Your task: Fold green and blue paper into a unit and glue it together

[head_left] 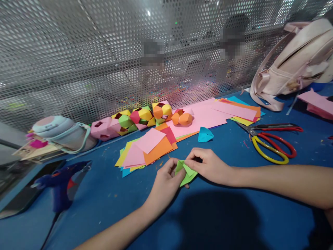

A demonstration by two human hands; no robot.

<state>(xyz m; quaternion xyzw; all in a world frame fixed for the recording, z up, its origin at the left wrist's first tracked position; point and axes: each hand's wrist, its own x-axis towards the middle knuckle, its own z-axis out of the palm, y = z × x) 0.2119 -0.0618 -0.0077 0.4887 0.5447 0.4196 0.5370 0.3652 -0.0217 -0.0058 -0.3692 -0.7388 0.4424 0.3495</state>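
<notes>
A partly folded piece of green paper (187, 176) is held between both hands, above the blue table. My left hand (168, 177) grips its left side, thumb on top and fingers behind. My right hand (208, 165) pinches its upper right edge. Just beyond the hands lies a small folded blue paper piece (205, 134). To the left of it, a fanned stack of coloured paper squares (145, 149) rests on the table. Several folded paper balls (142, 116) in pink, yellow, green and orange stand in a row behind the stack.
Scissors (270, 139) with red and yellow handles lie at right, before paper sheets (234, 109). A blue glue gun (61, 184) and dark tablet-like slab (28, 194) lie left, near a lidded container (62, 133). A perforated metal screen (104, 62) and pale backpack (293, 66) stand behind.
</notes>
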